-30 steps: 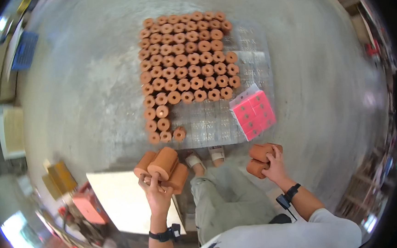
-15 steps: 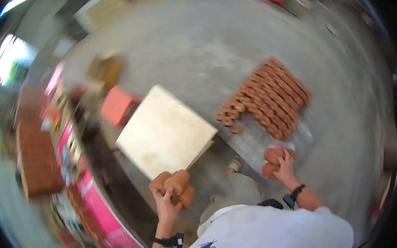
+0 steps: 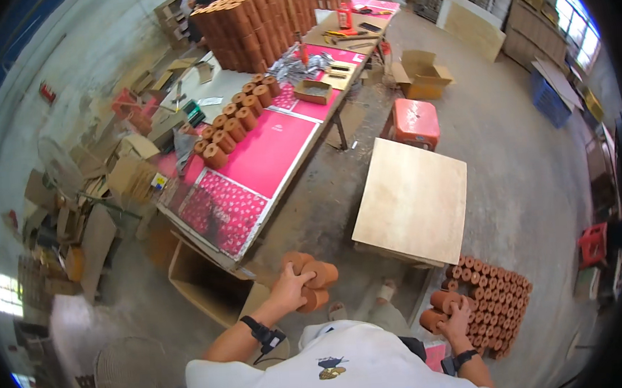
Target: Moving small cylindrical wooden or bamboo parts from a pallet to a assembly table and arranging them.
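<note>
My left hand [image 3: 287, 289] is closed on a cluster of reddish-brown cylinders [image 3: 319, 274], held in the air near the close end of the pink-covered table [image 3: 282, 142]. Two more reddish-brown cylinders [image 3: 445, 300] are gripped by my right hand [image 3: 457, 316], with the thumb and fingers around them. Below and beyond that hand, many like cylinders with holes in their ends lie in a stacked block [image 3: 502, 303] on the floor. On the table stand short rows of the same cylinders [image 3: 234, 129], and a tall, dense stack [image 3: 252, 28] rises farther back.
A pale board [image 3: 412, 198] tops a low stand ahead, with a red stool [image 3: 416, 123] behind it. An open carton [image 3: 202, 284] sits under the table's near end. Another cardboard box [image 3: 421, 73] stands beyond the stool. A fan [image 3: 132, 376] is at lower left.
My view has swung to the left, bringing the pink-covered table in front of me. The floor stack now appears lower right. Both hands still hold their cylinders.
</note>
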Available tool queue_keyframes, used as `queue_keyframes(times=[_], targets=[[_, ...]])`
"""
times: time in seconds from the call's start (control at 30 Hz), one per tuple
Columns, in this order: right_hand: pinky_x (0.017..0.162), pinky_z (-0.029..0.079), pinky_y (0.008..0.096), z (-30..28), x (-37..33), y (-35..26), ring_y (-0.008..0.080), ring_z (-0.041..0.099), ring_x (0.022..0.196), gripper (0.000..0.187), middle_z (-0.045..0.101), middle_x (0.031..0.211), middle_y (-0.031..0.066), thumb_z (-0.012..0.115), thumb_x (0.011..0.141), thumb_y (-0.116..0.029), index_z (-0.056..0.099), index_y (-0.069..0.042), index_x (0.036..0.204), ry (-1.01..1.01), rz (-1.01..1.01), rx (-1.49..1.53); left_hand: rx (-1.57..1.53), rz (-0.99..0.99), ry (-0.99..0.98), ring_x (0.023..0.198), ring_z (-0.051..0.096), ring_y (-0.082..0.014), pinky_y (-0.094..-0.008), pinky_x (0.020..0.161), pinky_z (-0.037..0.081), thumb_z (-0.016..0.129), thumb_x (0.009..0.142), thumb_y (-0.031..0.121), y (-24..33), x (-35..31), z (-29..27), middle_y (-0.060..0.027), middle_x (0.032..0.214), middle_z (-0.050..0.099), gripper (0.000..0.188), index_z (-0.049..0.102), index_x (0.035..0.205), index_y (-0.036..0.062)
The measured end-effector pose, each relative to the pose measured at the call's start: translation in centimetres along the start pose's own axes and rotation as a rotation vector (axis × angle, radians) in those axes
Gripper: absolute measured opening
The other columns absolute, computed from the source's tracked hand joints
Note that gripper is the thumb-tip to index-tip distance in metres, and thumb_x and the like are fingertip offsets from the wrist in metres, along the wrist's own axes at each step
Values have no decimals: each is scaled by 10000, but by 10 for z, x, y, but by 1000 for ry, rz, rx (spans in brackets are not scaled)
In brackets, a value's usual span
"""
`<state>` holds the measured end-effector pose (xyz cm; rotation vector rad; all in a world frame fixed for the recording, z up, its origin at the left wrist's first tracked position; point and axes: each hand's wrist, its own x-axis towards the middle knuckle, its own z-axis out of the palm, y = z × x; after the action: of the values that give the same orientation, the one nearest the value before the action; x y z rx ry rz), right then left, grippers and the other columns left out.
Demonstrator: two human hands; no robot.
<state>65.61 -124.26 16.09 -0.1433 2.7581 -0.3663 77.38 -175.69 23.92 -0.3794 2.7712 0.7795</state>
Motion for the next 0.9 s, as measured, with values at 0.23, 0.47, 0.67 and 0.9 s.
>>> queue_keyframes(times=[0.23,0.47,0.67,0.9], targets=[[1125,375,500,-16,83,-130,487,349,1342,696,302,1512,235,859,529,-141,615,-42,1173,-138,-368,-5,-72,-273,49,1224,517,-482,-445,1021,491,817,639,95,-55,-19,-22,-305,1389,354,709,603,1307,197],[1064,456,506,-34,210,-252,501,378,1302,659,331,1487,209,828,513,-92,612,-69,1135,-162,-694,-58,-152,-468,175,1239,505,-465,-454,1035,477,838,635,108,-79,-4,-51,-311,1421,342,738,596,1327,188],[1027,495,507,-36,288,-348,496,382,1310,685,323,1497,194,839,497,-101,607,-89,1142,-183,-857,-163,-297,-641,333,1215,519,-462,-438,1031,484,799,635,73,-90,8,-79,-289,1381,362,727,581,1326,135],[1034,491,498,-24,329,-442,483,395,1320,686,326,1508,199,831,516,-119,618,-98,1168,-210,-952,-190,-319,-669,387,1188,532,-480,-451,994,499,791,669,102,-140,29,-105,-296,1399,355,704,571,1336,150]])
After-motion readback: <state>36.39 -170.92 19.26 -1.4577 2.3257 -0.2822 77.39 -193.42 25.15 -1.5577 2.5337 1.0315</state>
